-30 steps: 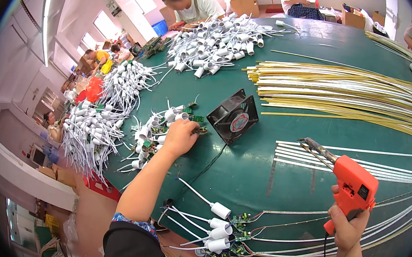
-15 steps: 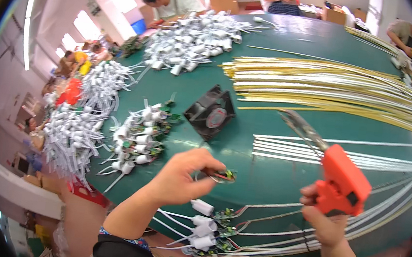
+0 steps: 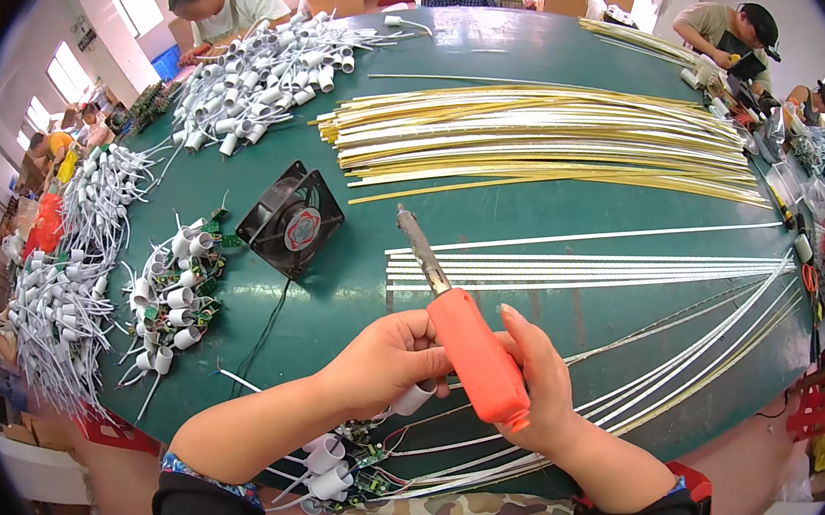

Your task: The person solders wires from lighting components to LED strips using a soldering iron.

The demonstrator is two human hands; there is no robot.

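Note:
A red-orange soldering gun [image 3: 479, 353] with a metal barrel points up and to the left over the table. My right hand [image 3: 544, 397] is closed around its handle, partly hidden behind the body. Close against the gun's left side is my left hand [image 3: 384, 360], its fingers curled in a pinch; what they hold is hidden. A white cylindrical housing [image 3: 414, 398] shows just under those fingers. Nearer to me lie several white housings [image 3: 326, 457] with small green circuit boards [image 3: 374, 455] and wires, joined to long white strips [image 3: 473, 443].
A black square fan [image 3: 291, 222] stands on the green table [image 3: 348, 296]. White housings with boards [image 3: 172, 298] lie at left, beside heaps of corded white housings [image 3: 67, 292]. Yellow and white strips [image 3: 545, 141] span the far side. Other people [image 3: 233, 7] work around the table.
My head view has shifted right, so the scene slides left. The soldering gun and my right hand have come in beside my left hand. The small board earlier in my left fingers is hidden.

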